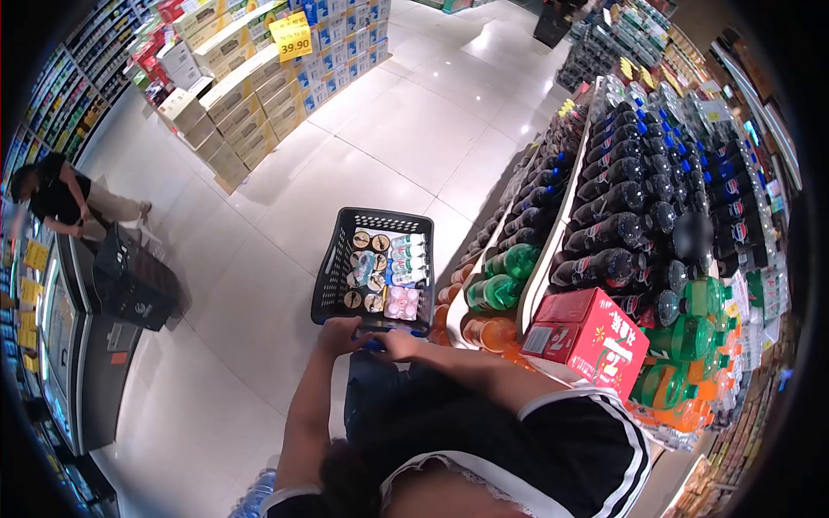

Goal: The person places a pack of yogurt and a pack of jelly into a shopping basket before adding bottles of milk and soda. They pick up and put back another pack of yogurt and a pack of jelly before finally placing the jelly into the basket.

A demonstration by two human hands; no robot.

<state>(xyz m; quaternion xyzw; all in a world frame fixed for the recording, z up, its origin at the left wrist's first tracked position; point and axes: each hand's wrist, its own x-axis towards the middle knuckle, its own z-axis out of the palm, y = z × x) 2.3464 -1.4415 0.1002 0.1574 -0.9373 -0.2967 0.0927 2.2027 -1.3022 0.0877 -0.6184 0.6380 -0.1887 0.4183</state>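
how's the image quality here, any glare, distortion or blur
Head view: fisheye distortion bends the outer shelves, with black corners; head view: bright glare spots on the tiled floor; head view: a round blurred patch over some dark bottles, while the basket looks fairly clear.

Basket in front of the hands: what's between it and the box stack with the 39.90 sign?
Just bare floor tiles between the basket and the box stack; the head view shows it.
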